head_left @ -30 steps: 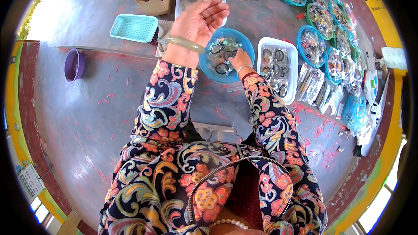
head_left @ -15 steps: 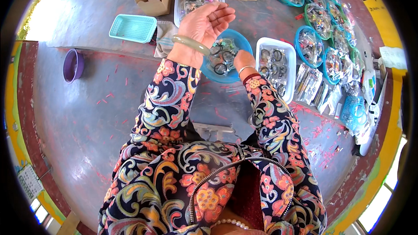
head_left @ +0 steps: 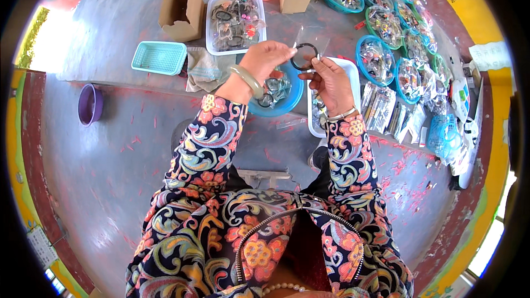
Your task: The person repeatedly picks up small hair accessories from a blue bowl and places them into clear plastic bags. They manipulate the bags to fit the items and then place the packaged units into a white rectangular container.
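Note:
Above the blue basin (head_left: 292,104), my two hands hold up a small clear plastic bag (head_left: 314,38) with a black ring-shaped band (head_left: 293,65), like a hair tie. My left hand (head_left: 260,62) pinches at the band's left side with thumb and forefinger. On the other side, my right hand (head_left: 334,85) grips it between thumb and fingers, the other fingers curled. More bagged black bands (head_left: 276,87) lie in the basin, partly behind my left hand. A white tray (head_left: 355,77) of similar bags is partly covered by my right hand.
A second white tray (head_left: 209,36) of bagged items stands farther off, beside a cardboard box (head_left: 182,12). A turquoise basket (head_left: 159,58) and a grey cloth (head_left: 203,72) are to the left. Several filled basins (head_left: 377,60) and packets (head_left: 381,111) crowd the right. A purple tub (head_left: 90,105) stands far left.
My right hand has come up out of the basin with the bagged band. My left hand, raised and loosely spread before, has lowered and pinches it too. The view has shifted slightly.

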`<state>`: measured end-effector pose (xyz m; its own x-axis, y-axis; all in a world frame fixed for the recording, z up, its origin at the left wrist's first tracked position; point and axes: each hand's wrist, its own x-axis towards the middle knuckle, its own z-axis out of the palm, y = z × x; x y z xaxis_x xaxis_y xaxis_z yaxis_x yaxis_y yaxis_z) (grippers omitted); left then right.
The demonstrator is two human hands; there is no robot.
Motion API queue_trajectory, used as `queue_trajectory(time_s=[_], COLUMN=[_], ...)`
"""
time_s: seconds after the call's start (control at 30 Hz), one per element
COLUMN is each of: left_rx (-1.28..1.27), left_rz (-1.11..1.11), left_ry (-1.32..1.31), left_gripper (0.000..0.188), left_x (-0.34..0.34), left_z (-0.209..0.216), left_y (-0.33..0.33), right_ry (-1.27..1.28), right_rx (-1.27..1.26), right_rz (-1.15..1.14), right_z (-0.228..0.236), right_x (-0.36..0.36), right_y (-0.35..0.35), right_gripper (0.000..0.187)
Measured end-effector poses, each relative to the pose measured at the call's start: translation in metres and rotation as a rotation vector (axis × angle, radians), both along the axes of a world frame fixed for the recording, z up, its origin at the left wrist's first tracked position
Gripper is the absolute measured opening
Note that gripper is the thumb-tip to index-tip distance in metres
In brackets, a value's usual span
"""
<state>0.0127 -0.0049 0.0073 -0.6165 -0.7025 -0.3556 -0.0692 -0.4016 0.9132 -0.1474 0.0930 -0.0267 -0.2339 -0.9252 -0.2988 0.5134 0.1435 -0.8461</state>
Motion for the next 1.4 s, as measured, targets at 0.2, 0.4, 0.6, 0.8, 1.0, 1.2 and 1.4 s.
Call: queue_trajectory(time_s=[0.2,0.4,0.6,0.8,1.0,1.2,1.4], left_rx=[0.102,0.173,0.218,0.212,0.203,0.167,0.127], left_rz=[-0.022,0.041,0.040,0.103,0.091,-0.029,-0.057], left_ry=[0.121,0.224,0.243,0.208,0.195,0.176,0.144], left_gripper=[0.016,0.018,0.020,0.023,0.023,0.021,0.019], left_x=[-0.004,-0.008,-0.009,-0.008,-0.006,-0.007,-0.007], left_z=[-0.010,-0.020,-0.013,-0.014,-0.012,-0.012,-0.016], left_y=[0.000,-0.001,0.001,0.000,-0.001,0.001,0.000], right_ry=[0.166,0.274,0.282,0.331,0.342,0.211,0.260], right_rx=[0.006,-0.013,0.007,0.034,0.032,-0.015,-0.006], right_rz=[0.074,0.040,0.053,0.108,0.148,0.048,0.056], right_z=[0.016,0.011,0.012,0.009,0.009,0.007,0.011], right_x=[0.002,-0.002,-0.004,-0.005,-0.004,-0.007,-0.007], right_y=[-0.001,-0.001,-0.001,-0.001,-0.001,-0.002,-0.002], right_gripper=[0.024,0.023,0.022,0.020,0.018,0.017,0.018])
